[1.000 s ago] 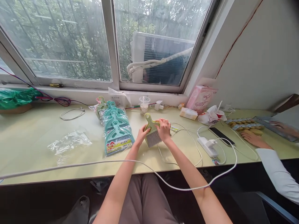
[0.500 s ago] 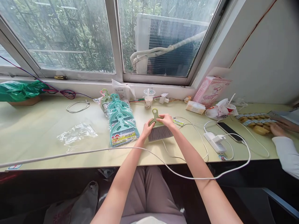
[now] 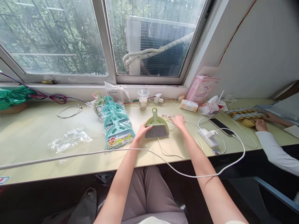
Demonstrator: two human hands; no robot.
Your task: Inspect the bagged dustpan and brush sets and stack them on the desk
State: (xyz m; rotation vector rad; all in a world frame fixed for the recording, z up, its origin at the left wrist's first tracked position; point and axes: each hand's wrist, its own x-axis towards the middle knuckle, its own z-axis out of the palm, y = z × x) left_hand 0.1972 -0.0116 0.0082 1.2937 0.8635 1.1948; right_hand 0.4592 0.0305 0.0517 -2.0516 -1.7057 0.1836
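Observation:
A green dustpan with a grey-bristled brush in it lies on the table in front of me, handle toward the window. My left hand grips its left edge, thumb over the brush. To the right of the dustpan, my right hand is at a small printed card, its fingers over the card's right end. To the left lie several teal dustpan sets in clear wrap, overlapping in a row, with a green and pink one at the back.
Crumpled clear plastic lies at left. A drink cup stands by the window. On the right are a power strip, a phone and yellow packages under another person's hands. A white cable crosses low in front.
My right hand has let go of the brush and dustpan and moved right to the printed card. The brush now lies flush within the dustpan. The view has shifted slightly right.

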